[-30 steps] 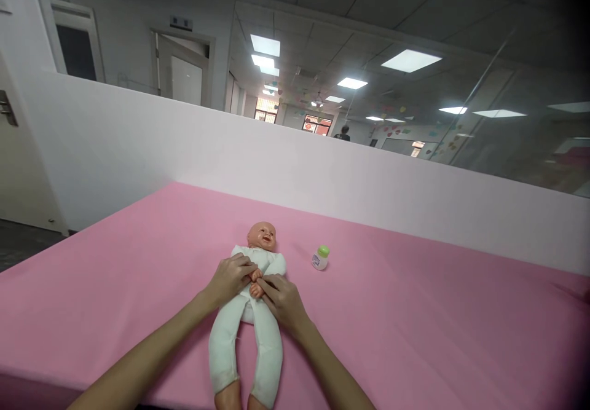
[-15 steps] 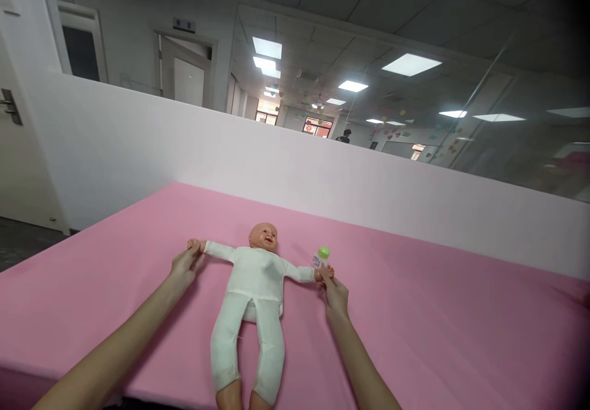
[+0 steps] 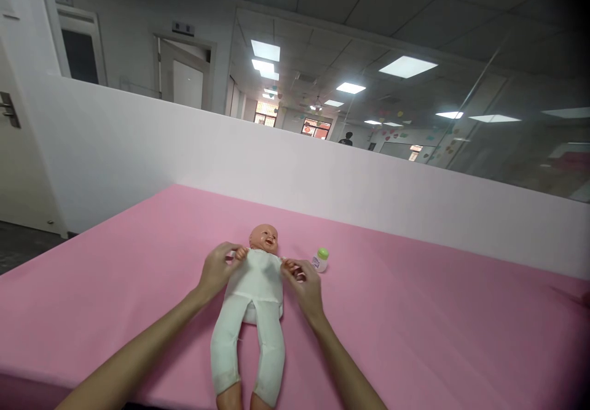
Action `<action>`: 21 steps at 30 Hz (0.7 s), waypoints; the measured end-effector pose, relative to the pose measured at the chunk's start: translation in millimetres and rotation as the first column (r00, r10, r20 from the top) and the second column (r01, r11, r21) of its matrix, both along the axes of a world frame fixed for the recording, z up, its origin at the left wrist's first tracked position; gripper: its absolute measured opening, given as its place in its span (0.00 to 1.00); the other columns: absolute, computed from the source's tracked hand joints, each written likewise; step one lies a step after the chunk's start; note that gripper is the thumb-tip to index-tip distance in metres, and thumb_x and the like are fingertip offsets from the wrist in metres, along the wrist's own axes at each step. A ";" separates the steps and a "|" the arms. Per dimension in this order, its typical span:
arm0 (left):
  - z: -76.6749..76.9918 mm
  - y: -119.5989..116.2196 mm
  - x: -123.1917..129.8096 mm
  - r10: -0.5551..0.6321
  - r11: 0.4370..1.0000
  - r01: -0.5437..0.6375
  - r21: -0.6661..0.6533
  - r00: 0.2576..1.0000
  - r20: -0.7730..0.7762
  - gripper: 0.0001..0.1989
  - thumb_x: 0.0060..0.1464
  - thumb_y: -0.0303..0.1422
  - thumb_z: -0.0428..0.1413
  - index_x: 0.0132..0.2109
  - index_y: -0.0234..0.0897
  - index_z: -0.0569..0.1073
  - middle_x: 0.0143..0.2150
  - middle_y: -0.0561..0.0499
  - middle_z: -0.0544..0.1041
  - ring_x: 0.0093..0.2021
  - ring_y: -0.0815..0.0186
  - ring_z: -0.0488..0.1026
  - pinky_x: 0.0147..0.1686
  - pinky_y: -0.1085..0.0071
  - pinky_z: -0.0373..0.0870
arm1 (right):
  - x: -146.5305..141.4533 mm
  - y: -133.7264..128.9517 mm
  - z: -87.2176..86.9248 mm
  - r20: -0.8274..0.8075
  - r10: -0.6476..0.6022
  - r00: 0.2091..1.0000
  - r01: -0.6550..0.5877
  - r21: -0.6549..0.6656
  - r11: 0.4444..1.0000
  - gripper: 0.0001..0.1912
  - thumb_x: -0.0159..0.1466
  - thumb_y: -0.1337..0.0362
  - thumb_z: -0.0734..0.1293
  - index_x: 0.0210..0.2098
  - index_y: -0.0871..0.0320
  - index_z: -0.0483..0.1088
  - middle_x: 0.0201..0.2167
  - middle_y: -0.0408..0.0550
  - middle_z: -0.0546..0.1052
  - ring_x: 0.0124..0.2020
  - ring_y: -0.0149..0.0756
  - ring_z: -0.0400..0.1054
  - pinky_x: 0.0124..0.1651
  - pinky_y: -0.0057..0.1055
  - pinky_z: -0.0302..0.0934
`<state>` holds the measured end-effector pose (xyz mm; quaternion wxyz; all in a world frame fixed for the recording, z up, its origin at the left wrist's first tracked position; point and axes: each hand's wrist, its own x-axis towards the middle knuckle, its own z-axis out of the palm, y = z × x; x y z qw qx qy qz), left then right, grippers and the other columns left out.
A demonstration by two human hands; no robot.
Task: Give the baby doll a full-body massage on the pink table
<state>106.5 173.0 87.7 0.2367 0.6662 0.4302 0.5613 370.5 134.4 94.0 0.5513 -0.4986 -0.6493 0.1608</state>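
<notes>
A baby doll [image 3: 255,278] in white clothes lies on its back on a pink surface [image 3: 391,311], its head toward the wall and its legs toward me. My left hand [image 3: 220,272] pinches the doll's hand beside its shoulder, at the left of the chest. At the other shoulder my right hand [image 3: 305,286] has its fingers closed round the doll's other hand. Both doll arms are bent in and mostly hidden by my hands. A small clear bottle [image 3: 319,260] with a green cap stands just beyond my right hand.
Behind the pink surface runs a low white wall [image 3: 295,164] with glass above it. A door [image 3: 23,152] is at the far left. Through the glass, a person [image 3: 346,139] shows far off.
Both my hands have moved inward with the doll's hands, from arms stretched wide to the sides of its chest. The bottle, partly covered before, now shows more fully.
</notes>
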 end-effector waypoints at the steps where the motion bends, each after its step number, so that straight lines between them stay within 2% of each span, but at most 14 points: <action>1: -4.8 -4.4 7.1 -0.015 0.998 0.023 0.050 0.987 -0.161 0.07 0.61 0.38 0.61 0.43 0.43 0.81 0.43 0.47 0.81 0.44 0.58 0.76 0.39 0.67 0.70 | -8.6 -3.1 -4.1 0.171 0.064 0.983 -0.071 0.036 0.997 0.08 0.66 0.57 0.70 0.40 0.54 0.77 0.37 0.49 0.79 0.35 0.39 0.72 0.36 0.32 0.67; 3: -16.8 -10.6 17.0 -0.002 0.989 0.064 0.131 0.906 -0.424 0.06 0.63 0.33 0.58 0.41 0.43 0.80 0.40 0.48 0.81 0.42 0.59 0.74 0.35 0.68 0.64 | -21.3 -8.5 -14.7 0.479 0.119 0.870 -0.177 0.076 0.981 0.06 0.68 0.65 0.66 0.39 0.54 0.77 0.36 0.48 0.79 0.35 0.38 0.72 0.35 0.31 0.64; 4: -22.3 -12.4 19.9 0.011 0.984 0.080 0.158 0.865 -0.502 0.06 0.63 0.31 0.57 0.40 0.43 0.79 0.39 0.48 0.81 0.41 0.60 0.73 0.33 0.68 0.62 | -25.1 -10.4 -19.7 0.586 0.115 0.802 -0.205 0.090 0.974 0.07 0.68 0.68 0.65 0.40 0.54 0.77 0.36 0.48 0.79 0.34 0.38 0.72 0.34 0.31 0.63; 6: -29.0 -13.5 22.7 0.021 0.979 0.100 0.179 0.819 -0.574 0.07 0.63 0.28 0.56 0.39 0.42 0.79 0.39 0.47 0.80 0.40 0.61 0.73 0.31 0.68 0.59 | -28.6 -12.3 -25.9 0.701 0.093 0.708 -0.234 0.108 0.966 0.09 0.68 0.71 0.64 0.41 0.55 0.76 0.36 0.49 0.79 0.33 0.38 0.71 0.32 0.30 0.61; 8: -28.0 -12.1 22.0 0.012 0.979 0.105 0.172 0.819 -0.573 0.07 0.63 0.29 0.56 0.38 0.42 0.79 0.38 0.47 0.80 0.40 0.61 0.73 0.30 0.69 0.59 | -27.5 -11.4 -25.1 0.704 0.099 0.704 -0.242 0.105 0.965 0.08 0.68 0.70 0.65 0.41 0.55 0.76 0.36 0.48 0.79 0.33 0.37 0.71 0.32 0.30 0.61; 9: -24.9 -10.7 20.3 0.002 0.982 0.100 0.158 0.839 -0.544 0.07 0.64 0.31 0.56 0.38 0.42 0.79 0.38 0.47 0.80 0.40 0.61 0.73 0.31 0.69 0.60 | -25.2 -10.1 -22.3 0.663 0.112 0.740 -0.235 0.099 0.967 0.08 0.68 0.68 0.65 0.41 0.54 0.76 0.36 0.48 0.78 0.33 0.37 0.71 0.33 0.30 0.62; 11: -15.8 -6.3 13.6 -0.020 0.993 0.063 0.099 0.922 -0.386 0.07 0.63 0.37 0.58 0.40 0.42 0.80 0.39 0.47 0.81 0.41 0.60 0.74 0.33 0.69 0.64 | -16.8 -5.5 -13.9 0.474 0.115 0.873 -0.177 0.088 0.980 0.06 0.68 0.64 0.67 0.40 0.54 0.77 0.36 0.48 0.78 0.34 0.37 0.72 0.34 0.30 0.64; 13: -7.7 0.8 0.6 -0.003 1.000 0.002 -0.007 0.997 -0.082 0.10 0.59 0.41 0.62 0.42 0.42 0.81 0.42 0.46 0.81 0.44 0.58 0.76 0.38 0.67 0.70 | -1.9 1.0 -5.3 0.160 0.042 0.986 -0.051 0.051 0.997 0.10 0.66 0.56 0.70 0.40 0.55 0.77 0.36 0.48 0.79 0.34 0.38 0.72 0.35 0.31 0.67; 14: -5.7 5.5 -8.6 0.034 0.996 -0.026 -0.083 0.995 0.097 0.12 0.57 0.43 0.64 0.43 0.41 0.81 0.43 0.46 0.82 0.44 0.57 0.77 0.39 0.66 0.73 | 8.0 4.5 -2.4 -0.008 -0.022 1.000 0.022 0.008 1.000 0.14 0.63 0.52 0.72 0.40 0.56 0.76 0.35 0.48 0.79 0.33 0.38 0.72 0.34 0.32 0.68; 15: -5.7 10.9 -19.4 0.086 0.985 -0.041 -0.168 0.960 0.267 0.14 0.54 0.43 0.66 0.44 0.40 0.81 0.44 0.46 0.81 0.45 0.57 0.77 0.41 0.65 0.75 | 19.1 7.9 -1.0 -0.159 -0.094 0.983 0.088 -0.047 0.995 0.18 0.60 0.49 0.74 0.39 0.57 0.76 0.34 0.48 0.79 0.31 0.38 0.72 0.32 0.32 0.69; 17: -12.4 22.9 -44.1 0.233 0.933 -0.037 -0.357 0.820 0.523 0.15 0.51 0.41 0.68 0.42 0.38 0.80 0.44 0.46 0.81 0.45 0.57 0.78 0.42 0.65 0.77 | 43.2 13.7 -4.1 -0.379 -0.232 0.896 0.177 -0.175 0.969 0.25 0.54 0.44 0.77 0.38 0.59 0.75 0.31 0.47 0.79 0.28 0.37 0.72 0.31 0.33 0.70; 19: -26.4 34.5 -68.8 0.382 0.846 0.029 -0.532 0.664 0.643 0.11 0.51 0.35 0.69 0.40 0.36 0.79 0.41 0.47 0.81 0.43 0.60 0.79 0.42 0.67 0.79 | 65.7 17.0 -14.6 -0.495 -0.329 0.805 0.205 -0.289 0.935 0.28 0.49 0.42 0.79 0.35 0.59 0.75 0.27 0.46 0.78 0.26 0.35 0.71 0.31 0.33 0.71; 20: -34.5 39.4 -79.4 0.440 0.804 0.061 -0.592 0.608 0.661 0.08 0.51 0.31 0.68 0.37 0.36 0.78 0.39 0.48 0.80 0.41 0.62 0.79 0.42 0.67 0.79 | 75.1 17.8 -21.8 -0.524 -0.358 0.772 0.201 -0.333 0.921 0.28 0.47 0.42 0.79 0.33 0.58 0.74 0.25 0.45 0.77 0.25 0.35 0.71 0.30 0.33 0.72; 21: -42.2 43.4 -88.0 0.451 0.780 0.095 -0.618 0.599 0.661 0.05 0.53 0.28 0.67 0.35 0.37 0.77 0.36 0.49 0.80 0.38 0.64 0.79 0.42 0.68 0.80 | 82.7 18.2 -29.4 -0.542 -0.373 0.753 0.187 -0.367 0.911 0.28 0.46 0.41 0.79 0.31 0.57 0.74 0.22 0.44 0.76 0.24 0.36 0.71 0.29 0.33 0.71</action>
